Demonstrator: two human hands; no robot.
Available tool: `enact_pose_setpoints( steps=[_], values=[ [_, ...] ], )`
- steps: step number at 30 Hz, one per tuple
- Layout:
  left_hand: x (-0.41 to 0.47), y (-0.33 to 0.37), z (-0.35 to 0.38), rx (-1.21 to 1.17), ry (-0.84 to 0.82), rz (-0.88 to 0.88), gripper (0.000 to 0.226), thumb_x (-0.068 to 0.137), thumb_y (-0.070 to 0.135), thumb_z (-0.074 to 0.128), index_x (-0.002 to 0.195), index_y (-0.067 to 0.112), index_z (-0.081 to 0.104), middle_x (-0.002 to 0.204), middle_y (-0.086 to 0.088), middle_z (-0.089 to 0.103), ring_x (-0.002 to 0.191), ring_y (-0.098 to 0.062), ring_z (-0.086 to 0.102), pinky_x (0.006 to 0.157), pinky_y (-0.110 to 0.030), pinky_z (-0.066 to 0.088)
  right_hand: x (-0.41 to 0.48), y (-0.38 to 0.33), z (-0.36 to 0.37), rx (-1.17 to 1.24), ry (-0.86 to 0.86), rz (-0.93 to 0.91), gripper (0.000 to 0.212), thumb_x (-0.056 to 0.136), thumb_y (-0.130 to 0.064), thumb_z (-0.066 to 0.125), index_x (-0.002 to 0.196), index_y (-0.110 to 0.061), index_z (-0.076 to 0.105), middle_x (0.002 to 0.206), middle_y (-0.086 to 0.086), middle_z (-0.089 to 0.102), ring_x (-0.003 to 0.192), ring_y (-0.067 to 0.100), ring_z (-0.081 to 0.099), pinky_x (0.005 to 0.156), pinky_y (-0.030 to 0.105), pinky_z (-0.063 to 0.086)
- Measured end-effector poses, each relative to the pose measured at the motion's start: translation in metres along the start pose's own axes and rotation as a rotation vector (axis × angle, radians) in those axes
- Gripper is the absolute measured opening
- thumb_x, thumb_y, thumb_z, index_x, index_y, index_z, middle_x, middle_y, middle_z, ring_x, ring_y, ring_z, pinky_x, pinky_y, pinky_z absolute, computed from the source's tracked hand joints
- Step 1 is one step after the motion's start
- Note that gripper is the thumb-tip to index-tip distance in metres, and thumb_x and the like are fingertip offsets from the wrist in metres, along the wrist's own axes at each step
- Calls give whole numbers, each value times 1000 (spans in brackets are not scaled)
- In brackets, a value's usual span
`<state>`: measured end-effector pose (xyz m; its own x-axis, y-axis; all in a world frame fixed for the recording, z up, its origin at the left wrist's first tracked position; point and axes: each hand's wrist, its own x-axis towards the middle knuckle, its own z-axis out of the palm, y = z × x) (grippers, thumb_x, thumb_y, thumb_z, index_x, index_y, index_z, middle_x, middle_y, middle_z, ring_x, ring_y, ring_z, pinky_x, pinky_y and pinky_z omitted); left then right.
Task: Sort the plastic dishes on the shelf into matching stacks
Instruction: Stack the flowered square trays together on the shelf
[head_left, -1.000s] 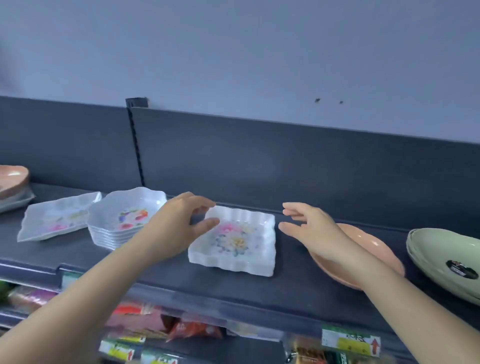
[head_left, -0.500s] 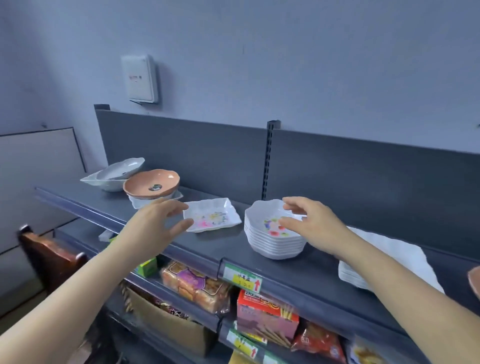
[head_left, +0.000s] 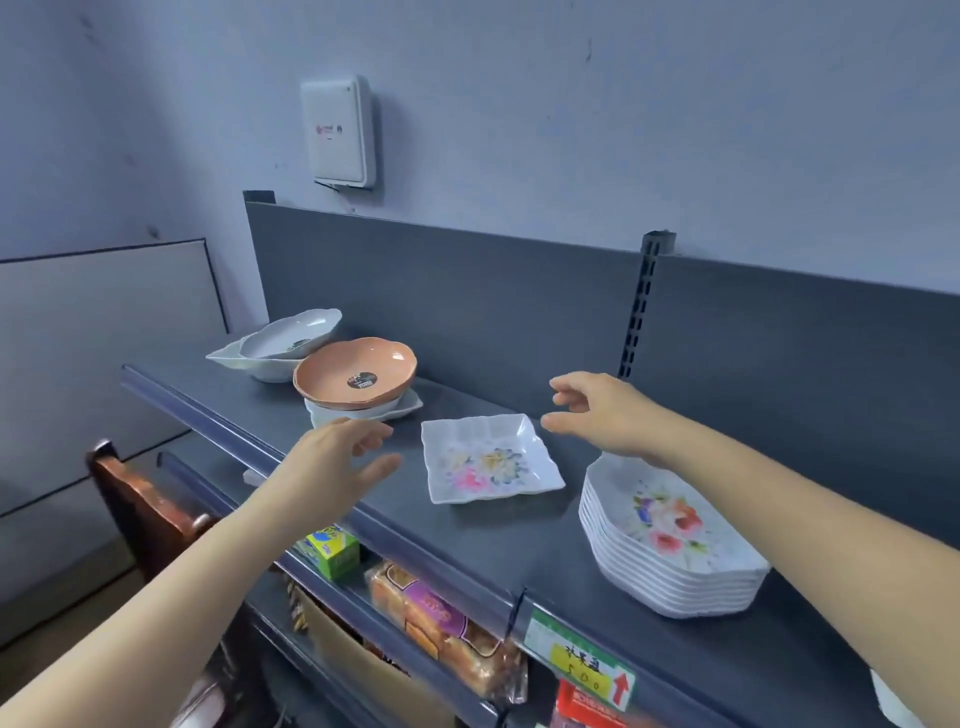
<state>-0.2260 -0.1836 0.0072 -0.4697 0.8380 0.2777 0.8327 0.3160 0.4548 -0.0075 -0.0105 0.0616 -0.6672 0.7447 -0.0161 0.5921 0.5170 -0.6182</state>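
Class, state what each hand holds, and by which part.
Nothing is held: the left hand and right hand hover open beside the square floral dish.

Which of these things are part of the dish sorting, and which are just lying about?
Job: square floral dish, stack of floral bowls, peach bowl, white bowls.
Lying about: wall box, bread packet, green carton, wooden chair.

Both hands hover empty with loose fingers, left hand (head_left: 340, 457) and right hand (head_left: 605, 415) flanking a square floral dish (head_left: 488, 457) on the dark shelf (head_left: 467, 551); a stack of floral bowls (head_left: 670, 540) sits nearby
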Motion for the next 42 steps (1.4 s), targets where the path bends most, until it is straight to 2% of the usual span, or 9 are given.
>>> enact_pose_setpoints(
  steps=[5,9,14,17,22,24,27,32,42],
  values=[
    [63,-14,44,-28,-116,-104,45,90,36,60,128,11,57,106,-2,63,99,-20,57,84,-24,41,75,20,-1,-73,-108,93,66,89,-37,61,146,-16,34,142,-2,47,128,19,48,102,31,41],
    [100,-33,74,-85,-247,-263,56,89,42,59,134,9,50,121,-5,62,108,-22,58,87,-27,45,126,33,8,-156,-199,151,61,90,-36,59,141,-7,39,139,13,51,125,28,51,108,42,39],
    [123,-48,98,-224,-336,-394,51,88,43,61,125,9,55,115,-9,63,87,-26,67,84,-41,57,166,50,25,-189,-313,190,69,90,-40,60,145,-10,31,140,5,49,124,25,49,104,36,42],
    [131,-48,107,-374,-391,-412,31,90,33,62,105,6,64,95,-13,70,72,-21,67,73,-38,61,182,66,38,-122,-376,258,74,87,-33,63,147,-10,26,121,2,57,100,20,62,97,34,50],
    [142,-45,112,-626,-439,-468,16,93,12,59,107,4,63,100,-14,73,77,-25,71,72,-38,62,196,76,47,-4,-492,330,12,89,-16,62,99,-9,61,92,1,68,90,23,71,88,32,57],
    [147,-44,112,-657,-428,-460,14,94,10,56,106,6,61,100,-14,72,78,-28,72,71,-40,62,194,73,40,48,-494,329,13,89,-14,61,101,-9,64,100,3,71,97,25,71,87,32,58],
    [160,-40,104,-661,-401,-388,13,95,12,55,107,9,61,97,-13,73,80,-33,72,69,-42,61,187,64,24,117,-408,325,24,89,-12,61,113,-11,63,109,4,72,96,24,72,88,34,57],
    [184,-22,77,-736,-377,-259,13,96,14,53,108,10,57,82,-9,71,58,-18,66,48,-28,53,149,35,-13,202,-235,294,23,90,-11,56,111,-18,66,100,-3,75,79,12,72,71,21,56],
    [183,46,42,-940,-530,7,19,97,15,50,116,13,54,84,-5,73,59,-12,68,45,-23,51,28,7,-55,391,134,346,24,96,-19,54,116,-31,62,101,-3,75,85,13,71,78,30,58]
  ],
)
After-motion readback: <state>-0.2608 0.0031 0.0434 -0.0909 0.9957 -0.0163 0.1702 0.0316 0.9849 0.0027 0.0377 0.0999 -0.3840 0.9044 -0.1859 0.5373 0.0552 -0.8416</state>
